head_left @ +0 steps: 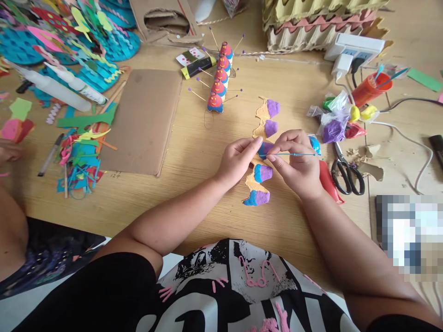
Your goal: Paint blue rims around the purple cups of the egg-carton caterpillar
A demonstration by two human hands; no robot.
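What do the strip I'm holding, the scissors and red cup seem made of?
Strip: matte, probably moulded pulp, by its ragged edges, with clay-like patches. Scissors: grey blades, apparently metal; smooth black handles, likely plastic. Cup: likely plastic; smooth, glossy wall.

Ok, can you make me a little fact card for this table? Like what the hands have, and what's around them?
Left hand: pinching the strip
Right hand: holding a thin blue stick, one end at the strip
Strip colours: tan and purple, with blue on the near bumps
Beyond the strip: a red and blue bumpy figure with purple-tipped sticks
Right side: scissors, red cup
Left side: cardboard, paper scraps
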